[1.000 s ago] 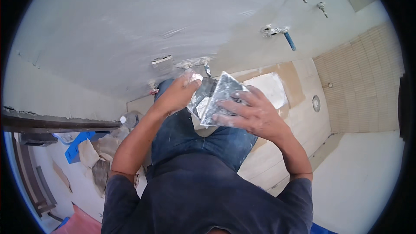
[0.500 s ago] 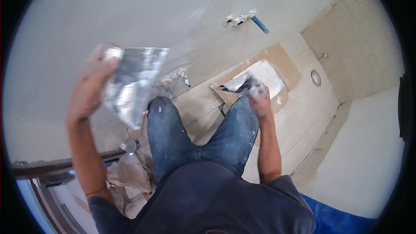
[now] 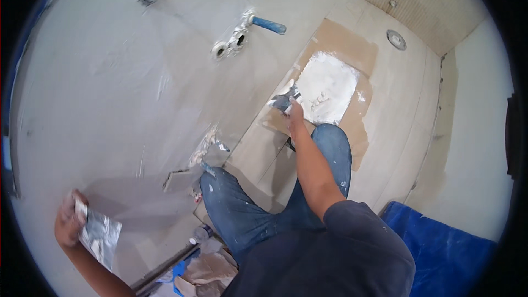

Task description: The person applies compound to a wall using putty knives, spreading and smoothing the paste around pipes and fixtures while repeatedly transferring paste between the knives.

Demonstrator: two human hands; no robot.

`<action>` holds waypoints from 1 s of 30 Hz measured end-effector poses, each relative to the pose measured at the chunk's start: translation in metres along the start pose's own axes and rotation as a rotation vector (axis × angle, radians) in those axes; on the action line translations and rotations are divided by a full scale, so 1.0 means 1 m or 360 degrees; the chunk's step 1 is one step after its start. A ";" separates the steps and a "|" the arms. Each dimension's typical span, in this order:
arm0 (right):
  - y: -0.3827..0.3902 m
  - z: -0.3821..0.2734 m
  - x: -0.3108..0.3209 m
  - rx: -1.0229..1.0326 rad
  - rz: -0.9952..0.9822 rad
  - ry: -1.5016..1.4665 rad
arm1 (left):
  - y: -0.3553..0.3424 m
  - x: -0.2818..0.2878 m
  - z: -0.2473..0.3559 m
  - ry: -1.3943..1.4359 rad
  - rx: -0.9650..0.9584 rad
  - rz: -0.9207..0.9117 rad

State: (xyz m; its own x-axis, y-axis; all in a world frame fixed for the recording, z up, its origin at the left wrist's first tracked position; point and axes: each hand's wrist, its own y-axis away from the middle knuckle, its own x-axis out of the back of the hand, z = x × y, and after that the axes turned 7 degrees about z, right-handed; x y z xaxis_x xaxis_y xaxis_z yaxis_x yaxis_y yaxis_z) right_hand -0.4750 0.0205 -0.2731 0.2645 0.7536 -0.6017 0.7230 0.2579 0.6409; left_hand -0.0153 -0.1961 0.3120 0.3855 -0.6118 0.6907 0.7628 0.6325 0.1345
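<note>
Two arms spread wide, left hand and right hand gripping blades.

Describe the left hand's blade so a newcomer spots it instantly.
Find the big pale wall on the picture's left, then its lower part. There the left hand grips a flat, broad, silvery blade. Unlike the darker blade in the right hand, it is far from the white patch on brown sheeting.

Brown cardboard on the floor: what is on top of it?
A white rectangle lies on the brown cardboard, whose surface beneath it is hidden. The right hand and its blade also hide part of the left side.
</note>
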 end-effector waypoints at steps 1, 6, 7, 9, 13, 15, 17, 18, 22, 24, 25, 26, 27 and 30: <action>-0.016 0.014 0.003 0.0067 0.0149 0.0132 | 0.000 0.000 0.000 -0.0048 -0.0022 0.0004; -0.103 0.075 0.018 0.0276 0.0503 0.0228 | 0.003 0.003 -0.003 -0.0089 0.0089 0.0086; -0.118 0.081 0.019 0.0319 0.0464 0.0206 | 0.005 0.004 -0.006 0.0010 0.0125 0.0134; -0.138 0.087 0.021 0.0313 0.0676 0.0554 | 0.010 0.006 -0.012 0.0104 0.0162 0.0173; -0.147 0.077 0.014 0.0484 0.0429 0.0560 | 0.017 0.013 -0.023 0.0105 0.0227 0.0245; -0.148 0.072 0.007 0.0347 0.0460 0.0688 | 0.020 0.015 -0.024 0.0235 0.0251 0.0276; -0.156 0.071 0.001 0.0343 0.0545 0.0801 | 0.021 0.018 -0.023 0.0219 0.0292 0.0245; -0.162 0.073 -0.001 0.0352 0.0580 0.0883 | 0.022 0.019 -0.021 0.0200 0.0317 0.0220; -0.192 0.084 -0.009 0.0152 0.0654 0.1074 | 0.024 0.024 -0.013 0.0132 0.0392 0.0117; -0.188 0.084 -0.021 0.0142 0.0734 0.1316 | 0.024 0.026 -0.009 0.0096 0.0423 0.0058; -0.175 0.083 -0.029 0.0175 0.0686 0.1302 | 0.024 0.027 -0.007 0.0074 0.0442 0.0022; -0.155 0.083 -0.039 0.0444 0.0678 0.1224 | 0.023 0.028 -0.005 0.0053 0.0451 -0.0014; -0.129 0.081 -0.052 0.0624 0.0699 0.1152 | 0.023 0.028 -0.003 0.0033 0.0466 -0.0050; -0.038 0.077 -0.101 0.0945 0.0671 0.1192 | 0.021 0.026 0.001 -0.0042 0.0475 -0.0119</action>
State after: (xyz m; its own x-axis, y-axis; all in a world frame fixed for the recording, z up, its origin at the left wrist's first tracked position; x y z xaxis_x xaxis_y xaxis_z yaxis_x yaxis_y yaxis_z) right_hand -0.4801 -0.1119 -0.2728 0.2517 0.9478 0.1959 0.9149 -0.2990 0.2711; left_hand 0.0098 -0.1982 0.3333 0.3176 -0.6518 0.6887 0.6009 0.7002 0.3856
